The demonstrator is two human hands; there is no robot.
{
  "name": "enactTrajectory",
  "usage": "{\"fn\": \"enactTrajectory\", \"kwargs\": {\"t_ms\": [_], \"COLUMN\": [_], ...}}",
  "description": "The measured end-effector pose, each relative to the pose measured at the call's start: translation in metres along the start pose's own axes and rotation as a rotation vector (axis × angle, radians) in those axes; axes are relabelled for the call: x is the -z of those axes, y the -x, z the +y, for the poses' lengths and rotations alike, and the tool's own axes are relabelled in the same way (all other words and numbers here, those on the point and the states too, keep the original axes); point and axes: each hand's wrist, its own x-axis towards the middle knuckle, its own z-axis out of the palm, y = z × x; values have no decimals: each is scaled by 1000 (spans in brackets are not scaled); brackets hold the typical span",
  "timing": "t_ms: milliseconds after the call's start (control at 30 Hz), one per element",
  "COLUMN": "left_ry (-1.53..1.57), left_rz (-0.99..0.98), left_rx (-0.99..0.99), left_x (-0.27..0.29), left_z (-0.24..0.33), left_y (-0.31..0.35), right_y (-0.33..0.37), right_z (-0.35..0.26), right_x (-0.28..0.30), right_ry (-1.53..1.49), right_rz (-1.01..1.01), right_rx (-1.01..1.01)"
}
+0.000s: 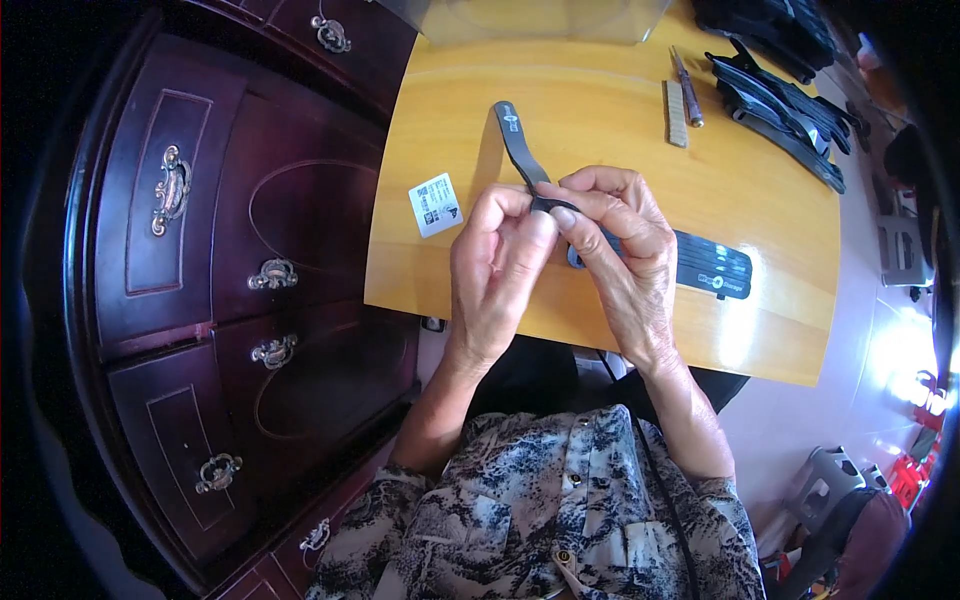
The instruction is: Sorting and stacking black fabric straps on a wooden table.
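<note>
A dark grey strap [520,150] with a rounded, printed end rises from between my hands above the wooden table. My left hand [497,262] pinches its lower part between thumb and fingers. From the other side, my right hand [622,245] closes thumb and forefinger on the strap's short black end. The fingertips of both hands nearly meet and hide where the strap bends. Beneath and beside my right hand lies a flat stack of dark straps [714,266] with pale printing. A white printed label [435,206] rests on the table to the left of my left hand.
The yellow wooden table [440,100] carries a small greyish strip [675,115], a pen-like tool [688,88] and a pile of black straps [780,110] at the far right. A translucent container [530,20] stands at the back. Dark wooden cabinets [310,210] line the left; grey stools [830,490] stand right.
</note>
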Motion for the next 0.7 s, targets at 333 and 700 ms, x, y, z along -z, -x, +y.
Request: {"fn": "enactTrajectory", "kwargs": {"t_ms": [333,700], "left_ry": [-97,-69], "left_rz": [-77,-299], "left_rx": [37,4], "left_x": [-12,-2], "left_z": [-3,26], "left_y": [-2,47], "right_y": [-3,-105], "right_z": [-11,-10], "right_x": [5,24], "right_ry": [-254,400], "right_rz": [80,290], "right_rx": [-272,151]}}
